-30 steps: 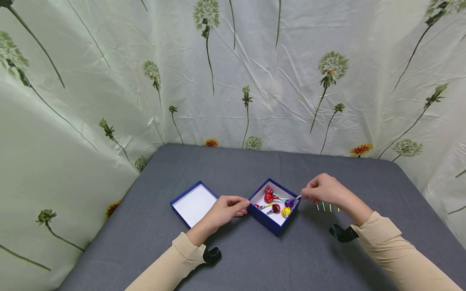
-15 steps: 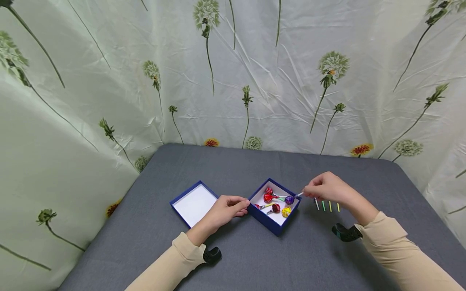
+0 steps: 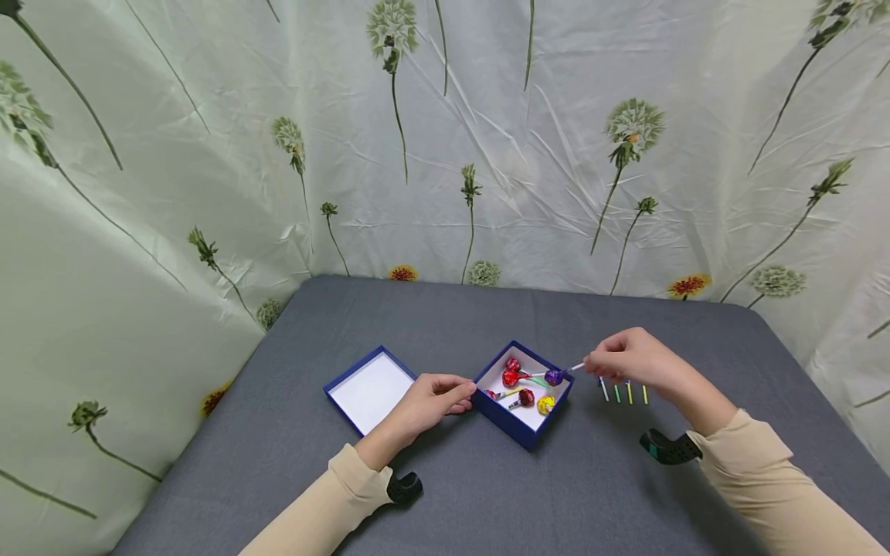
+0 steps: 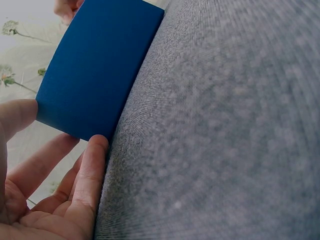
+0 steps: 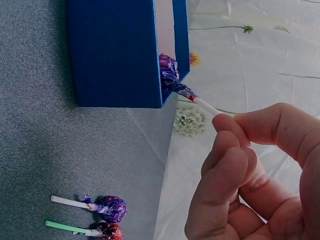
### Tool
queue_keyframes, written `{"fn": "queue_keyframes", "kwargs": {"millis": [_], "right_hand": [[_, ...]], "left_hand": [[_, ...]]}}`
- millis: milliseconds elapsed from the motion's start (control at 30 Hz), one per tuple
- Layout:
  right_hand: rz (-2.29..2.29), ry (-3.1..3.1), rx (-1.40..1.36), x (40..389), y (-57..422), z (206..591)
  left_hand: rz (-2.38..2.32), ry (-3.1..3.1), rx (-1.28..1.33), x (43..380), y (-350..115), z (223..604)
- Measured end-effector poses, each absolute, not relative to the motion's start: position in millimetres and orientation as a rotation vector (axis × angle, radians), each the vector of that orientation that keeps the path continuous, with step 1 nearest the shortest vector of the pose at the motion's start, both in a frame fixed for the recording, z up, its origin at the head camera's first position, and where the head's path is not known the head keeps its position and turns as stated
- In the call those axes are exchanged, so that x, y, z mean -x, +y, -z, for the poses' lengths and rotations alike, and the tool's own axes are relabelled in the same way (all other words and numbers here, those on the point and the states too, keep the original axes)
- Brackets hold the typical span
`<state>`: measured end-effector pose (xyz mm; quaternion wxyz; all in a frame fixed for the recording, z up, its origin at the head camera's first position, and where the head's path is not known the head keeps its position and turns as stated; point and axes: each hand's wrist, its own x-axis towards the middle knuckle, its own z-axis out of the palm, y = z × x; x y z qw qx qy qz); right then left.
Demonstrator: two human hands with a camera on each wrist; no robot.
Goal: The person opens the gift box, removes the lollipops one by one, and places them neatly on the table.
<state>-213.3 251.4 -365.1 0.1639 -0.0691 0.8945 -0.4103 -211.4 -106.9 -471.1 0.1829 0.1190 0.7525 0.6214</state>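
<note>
Purple-wrapped round lollipop (image 5: 168, 69), its white stick (image 5: 205, 106) pinched in the right grip (image 3: 629, 359), could snag on the square blue cardboard box (image 3: 506, 422) if moved too low.

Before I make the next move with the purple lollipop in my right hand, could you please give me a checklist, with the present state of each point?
1. Purple lollipop held by its stick: ok, the right hand pinches it.
2. Blue box held: ok, the left hand holds it at a corner.
3. Lid off: ok, it lies beside the box, inner side up.
4. Lollipop head free of the box wall: cannot tell whether they touch.
5. Lollipops on the table fully visible: not ok, the right hand hides their heads in the head view.
</note>
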Motion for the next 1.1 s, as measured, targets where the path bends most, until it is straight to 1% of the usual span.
{"fn": "queue_keyframes", "kwargs": {"millis": [400,667,1100], "right_hand": [[1.219,2.536,0.124,208,260,363],[1.334,2.455,0.105,204,268,362],[1.526,2.377,0.017,201,285,373]], "left_hand": [[-1.753,2.122,-0.349,212,-107,472],[-1.748,2.124,-0.349,212,-107,471],[-1.733,2.134,-0.358,213,-108,473]]}}
